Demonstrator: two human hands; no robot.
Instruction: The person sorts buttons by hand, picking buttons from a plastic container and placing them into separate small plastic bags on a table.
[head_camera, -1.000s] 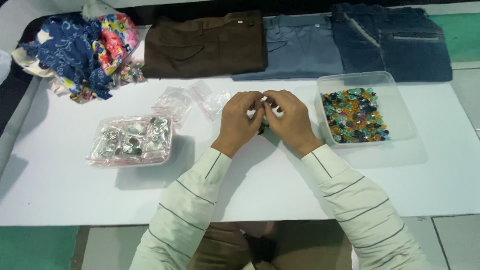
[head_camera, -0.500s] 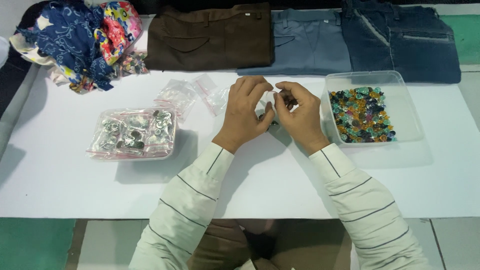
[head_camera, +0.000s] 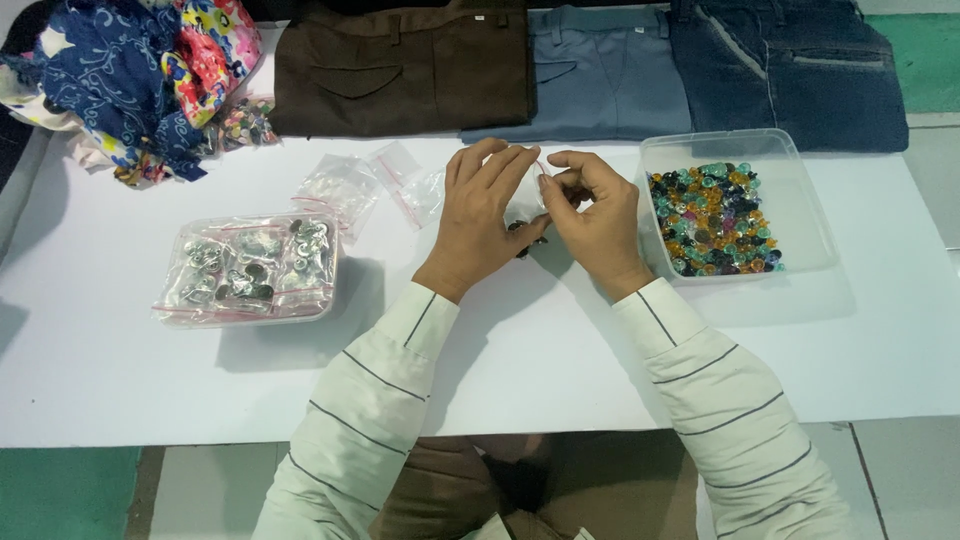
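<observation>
White table (head_camera: 120, 390) with a smooth matte top, evenly lit from above; objects on it cast soft shadows. Beneath it, pale grey floor tiles (head_camera: 905, 470) with a green strip (head_camera: 60, 495) at lower left.

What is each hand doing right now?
Left hand: closed on a small clear bag.
Right hand: pinching the same bag's top edge.
</observation>
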